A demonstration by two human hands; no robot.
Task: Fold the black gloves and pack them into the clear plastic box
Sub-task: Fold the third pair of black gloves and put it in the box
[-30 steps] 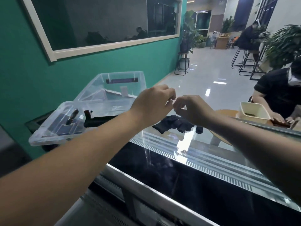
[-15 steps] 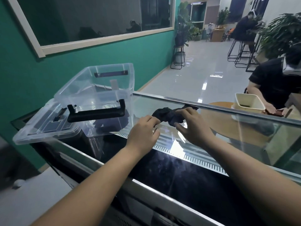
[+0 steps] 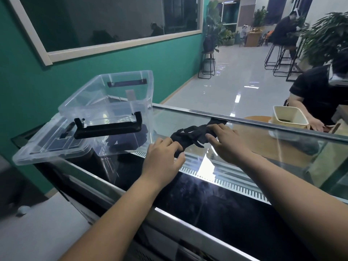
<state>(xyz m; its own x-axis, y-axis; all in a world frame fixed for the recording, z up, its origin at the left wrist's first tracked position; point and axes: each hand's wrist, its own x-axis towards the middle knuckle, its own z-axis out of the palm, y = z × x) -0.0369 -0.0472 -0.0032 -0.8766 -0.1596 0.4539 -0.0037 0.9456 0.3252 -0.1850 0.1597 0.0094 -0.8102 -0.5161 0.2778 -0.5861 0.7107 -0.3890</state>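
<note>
A pair of black gloves (image 3: 192,134) lies stretched out on the glass counter top (image 3: 263,147), its far end at the metal rail. My left hand (image 3: 163,157) is at the gloves' near-left end and pinches a glove finger between thumb and fingers. My right hand (image 3: 226,144) lies over the right part, fingers fairly straight and pressing on the fabric. The clear plastic box (image 3: 120,98) stands to the left on the counter, with a black handle (image 3: 107,129) across its front. Something dark lies inside the box (image 3: 128,142).
The box's clear lid (image 3: 47,146) lies left of it, at the counter's end by the green wall. Beyond the glass a seated person in black works next to a cream tub (image 3: 288,117) on a round wooden table. Stools and plants stand on the floor behind.
Both hands came down from a raised position above the counter onto the gloves. The gloves now lie spread longer across the glass, and the view has tilted down.
</note>
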